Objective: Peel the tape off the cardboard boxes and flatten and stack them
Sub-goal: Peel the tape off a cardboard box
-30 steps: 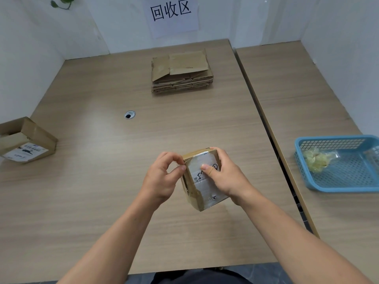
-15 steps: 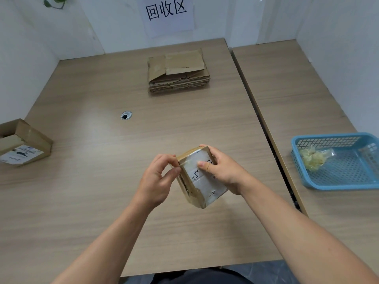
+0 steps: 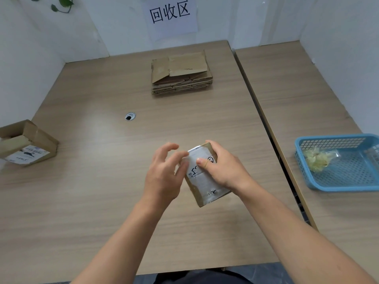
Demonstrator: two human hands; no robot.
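Wooden table (image 3: pixel 98 191): right hand (image 3: pixel 224 170) grips the taped box (image 3: pixel 203 182). Left hand (image 3: pixel 162 177) spread, touching it; flattened stack (image 3: pixel 182 75) at twelve o'clock.

A white paper sign (image 3: pixel 171 16) at the upper middle of the frame is showing 回收区. Labels on the centre box (image 3: pixel 205 181) and left-edge box (image 3: pixel 45 142) are carrying print too blurred to read.

Two wood-grain desks shoved side by side, thin dark gap between. Left desk (image 3: pixel 82 201): stack (image 3: pixel 181 78) of flattened cardboard at the far middle, open box (image 3: pixel 45 142) with a white label way over at the left edge, cable hole (image 3: pixel 130 116) roughly between the two. Right desk (image 3: pixel 297 99): blue basket (image 3: pixel 344 187) at its right edge, nearer side, well apart from the rest.
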